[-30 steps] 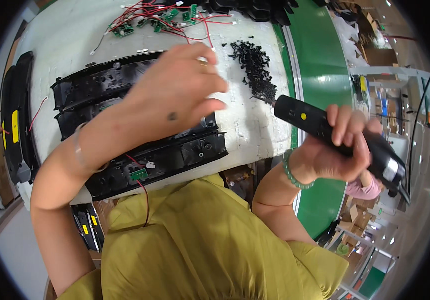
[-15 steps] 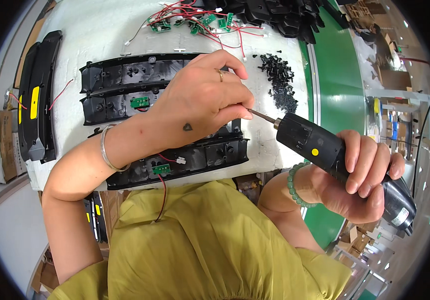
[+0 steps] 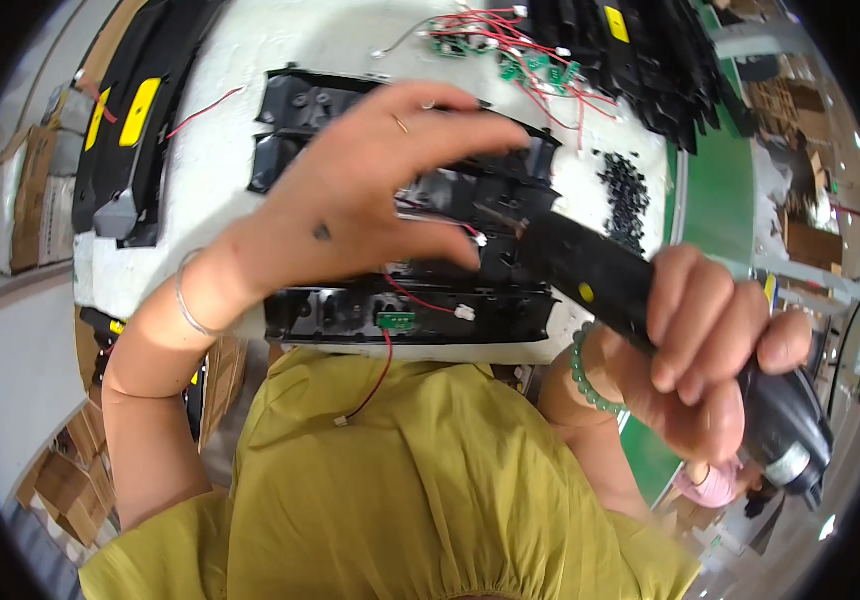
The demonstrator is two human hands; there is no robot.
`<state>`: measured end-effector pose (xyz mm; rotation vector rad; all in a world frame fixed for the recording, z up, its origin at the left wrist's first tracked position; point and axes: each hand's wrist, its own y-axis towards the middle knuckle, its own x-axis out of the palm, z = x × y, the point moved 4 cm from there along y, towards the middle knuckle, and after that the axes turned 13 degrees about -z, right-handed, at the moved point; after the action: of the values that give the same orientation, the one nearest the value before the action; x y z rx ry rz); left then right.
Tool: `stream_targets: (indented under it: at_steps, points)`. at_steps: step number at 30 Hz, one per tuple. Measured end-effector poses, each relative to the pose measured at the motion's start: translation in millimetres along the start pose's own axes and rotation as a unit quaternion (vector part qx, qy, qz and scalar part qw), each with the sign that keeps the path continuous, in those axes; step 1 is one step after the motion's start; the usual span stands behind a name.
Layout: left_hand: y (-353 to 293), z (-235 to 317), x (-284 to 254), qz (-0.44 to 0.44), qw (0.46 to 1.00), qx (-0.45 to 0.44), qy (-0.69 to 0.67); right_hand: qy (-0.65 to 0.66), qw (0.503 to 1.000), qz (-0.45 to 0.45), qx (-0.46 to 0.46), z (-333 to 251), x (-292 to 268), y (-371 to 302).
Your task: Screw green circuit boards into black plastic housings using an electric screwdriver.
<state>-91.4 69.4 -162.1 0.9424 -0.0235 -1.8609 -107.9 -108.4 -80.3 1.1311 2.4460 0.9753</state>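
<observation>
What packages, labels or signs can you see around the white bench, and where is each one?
Yellow oblong labels: on long black plastic housings at the bench's left edge.
Yellow label: on stacked black housings, top right.
Small yellow round sticker: on the black electric screwdriver in the right hand.
Brown cardboard boxes: stacked far left.
Brown cardboard cartons: right, beyond the green conveyor belt.
No screens visible.

Bright, even light; fisheye-bent edges, slight blur.
</observation>
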Motion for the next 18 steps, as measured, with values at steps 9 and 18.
stream_targets:
  at_steps: [9,18]
  points:
    - [-48.8,-47.0,-21.0,0.024,0.987,-0.107,0.118,0.04,0.998,-0.026,0.048,70.9,42.9,20.1]
    - [-54.5,-55.1,-13.9,0.016,0.988,-0.098,0.116,0.01,0.996,-0.056,0.062,83.1,52.1,17.8]
